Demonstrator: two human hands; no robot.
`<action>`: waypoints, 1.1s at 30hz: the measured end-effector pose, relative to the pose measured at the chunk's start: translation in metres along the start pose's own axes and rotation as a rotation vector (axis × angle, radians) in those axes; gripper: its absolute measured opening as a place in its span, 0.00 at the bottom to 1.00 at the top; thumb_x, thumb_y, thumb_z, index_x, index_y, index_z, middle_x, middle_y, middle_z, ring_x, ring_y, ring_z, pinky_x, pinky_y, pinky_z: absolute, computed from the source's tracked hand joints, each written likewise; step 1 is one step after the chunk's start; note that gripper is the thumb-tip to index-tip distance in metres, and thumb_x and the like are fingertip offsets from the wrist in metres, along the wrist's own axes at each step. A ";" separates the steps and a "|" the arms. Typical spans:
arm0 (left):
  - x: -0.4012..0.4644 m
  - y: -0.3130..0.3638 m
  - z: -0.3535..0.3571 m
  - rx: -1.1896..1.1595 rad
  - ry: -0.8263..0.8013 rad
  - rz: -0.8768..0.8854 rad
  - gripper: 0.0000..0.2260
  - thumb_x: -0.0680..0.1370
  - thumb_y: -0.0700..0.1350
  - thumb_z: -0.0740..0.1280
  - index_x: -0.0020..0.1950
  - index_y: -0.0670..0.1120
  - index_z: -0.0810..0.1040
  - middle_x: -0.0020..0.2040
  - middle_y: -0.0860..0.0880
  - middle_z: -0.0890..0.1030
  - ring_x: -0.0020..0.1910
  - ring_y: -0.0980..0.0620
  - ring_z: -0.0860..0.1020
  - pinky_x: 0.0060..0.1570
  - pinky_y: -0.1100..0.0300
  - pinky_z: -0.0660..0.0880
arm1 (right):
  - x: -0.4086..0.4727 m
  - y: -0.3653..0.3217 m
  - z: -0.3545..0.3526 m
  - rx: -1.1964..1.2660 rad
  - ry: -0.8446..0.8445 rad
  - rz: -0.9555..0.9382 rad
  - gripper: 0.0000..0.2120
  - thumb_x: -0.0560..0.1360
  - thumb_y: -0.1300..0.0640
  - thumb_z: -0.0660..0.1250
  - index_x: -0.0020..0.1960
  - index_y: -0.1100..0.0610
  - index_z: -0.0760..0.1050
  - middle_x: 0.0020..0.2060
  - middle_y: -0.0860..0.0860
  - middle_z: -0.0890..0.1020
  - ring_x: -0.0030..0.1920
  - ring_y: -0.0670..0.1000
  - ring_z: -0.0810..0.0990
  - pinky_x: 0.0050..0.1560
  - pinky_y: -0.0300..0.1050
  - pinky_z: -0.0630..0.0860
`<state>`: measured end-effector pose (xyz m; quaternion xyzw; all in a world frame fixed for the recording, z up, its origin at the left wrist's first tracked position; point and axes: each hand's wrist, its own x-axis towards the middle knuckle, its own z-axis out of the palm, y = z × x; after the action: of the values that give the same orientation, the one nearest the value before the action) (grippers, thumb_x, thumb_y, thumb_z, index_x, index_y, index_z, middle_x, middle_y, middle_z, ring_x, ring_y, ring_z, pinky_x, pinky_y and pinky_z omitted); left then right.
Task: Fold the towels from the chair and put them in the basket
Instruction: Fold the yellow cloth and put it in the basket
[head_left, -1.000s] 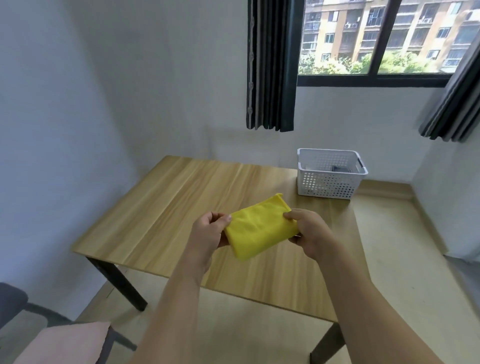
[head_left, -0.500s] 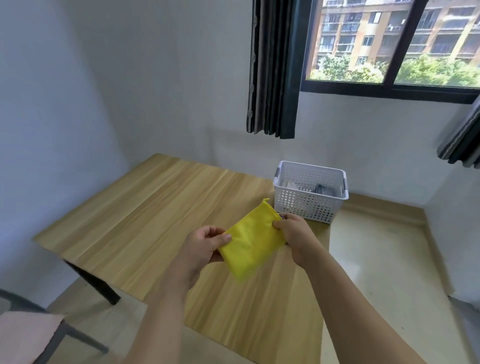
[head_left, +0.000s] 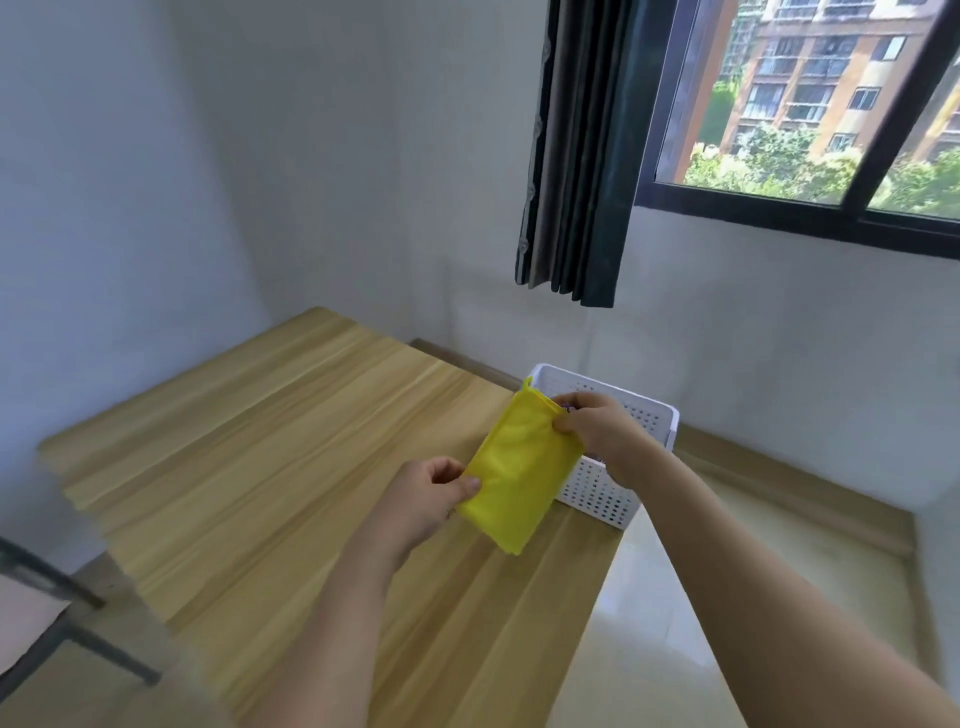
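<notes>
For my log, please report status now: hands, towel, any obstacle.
Left hand and right hand both grip folded yellow towel. Towel held up before white basket. No obstacle seen.

No legible text, label, brand, number or sign anywhere in view

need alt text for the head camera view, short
Two bare hands, left hand and right hand, hold a folded yellow cloth towel above a light wooden table, just in front of a white perforated plastic basket at the table's edge near a dark-curtained window.
</notes>
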<state>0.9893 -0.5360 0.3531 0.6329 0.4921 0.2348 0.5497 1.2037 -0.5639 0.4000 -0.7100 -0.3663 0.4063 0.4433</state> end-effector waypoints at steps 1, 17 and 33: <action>0.011 0.007 0.005 0.024 0.015 0.019 0.04 0.75 0.44 0.71 0.44 0.43 0.80 0.38 0.50 0.77 0.38 0.52 0.72 0.41 0.57 0.68 | 0.011 -0.004 -0.009 -0.038 -0.023 -0.026 0.16 0.74 0.71 0.61 0.57 0.58 0.78 0.50 0.55 0.79 0.49 0.53 0.76 0.47 0.44 0.76; 0.303 0.038 0.167 0.662 -0.036 -0.156 0.13 0.74 0.38 0.62 0.33 0.47 0.60 0.32 0.49 0.64 0.30 0.49 0.62 0.30 0.57 0.57 | 0.303 0.072 -0.120 -0.693 -0.099 -0.093 0.18 0.69 0.69 0.56 0.55 0.60 0.77 0.49 0.57 0.80 0.49 0.57 0.77 0.41 0.44 0.70; 0.381 -0.044 0.227 1.004 -0.313 -0.565 0.11 0.77 0.34 0.57 0.56 0.39 0.76 0.41 0.44 0.76 0.43 0.43 0.76 0.41 0.53 0.73 | 0.371 0.205 -0.083 -0.900 -0.296 0.028 0.13 0.76 0.69 0.53 0.54 0.59 0.72 0.44 0.57 0.76 0.43 0.57 0.77 0.37 0.47 0.71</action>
<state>1.3180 -0.3100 0.1551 0.6869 0.6055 -0.2781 0.2903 1.4605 -0.3345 0.1389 -0.7709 -0.5556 0.3101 0.0290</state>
